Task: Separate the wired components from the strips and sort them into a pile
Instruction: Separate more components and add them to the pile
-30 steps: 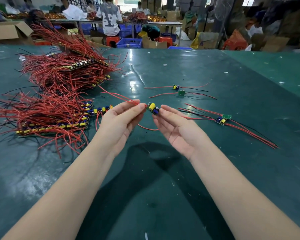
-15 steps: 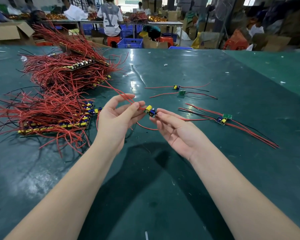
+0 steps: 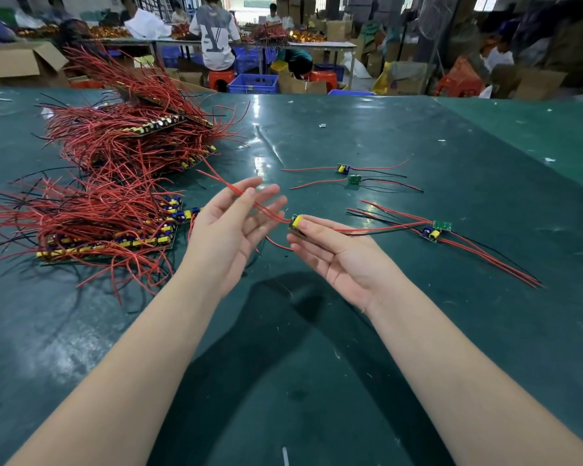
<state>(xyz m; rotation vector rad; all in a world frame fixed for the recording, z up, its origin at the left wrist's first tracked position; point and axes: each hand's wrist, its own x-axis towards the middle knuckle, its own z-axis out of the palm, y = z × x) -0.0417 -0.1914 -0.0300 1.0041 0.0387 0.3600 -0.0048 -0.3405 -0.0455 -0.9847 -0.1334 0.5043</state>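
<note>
Right hand [image 3: 342,255] pinches a wired component [image 3: 297,224] by its yellow part at the fingertips, just above the green table [image 3: 418,331] near centre, while the left hand [image 3: 231,230] is spread, fingers relaxed, red wires [image 3: 249,200] running across them. Loaded strips [image 3: 105,237] lie tangled at left, four freed components [image 3: 431,230] sit well apart at right. Far back, a seated person's shirt [image 3: 214,31] shows a big "Y"-like letter; nothing else reads clearly.

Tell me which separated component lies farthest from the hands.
The component with the yellow part, at the far end; the green board lies just nearer, and the pair nearer still.
</note>
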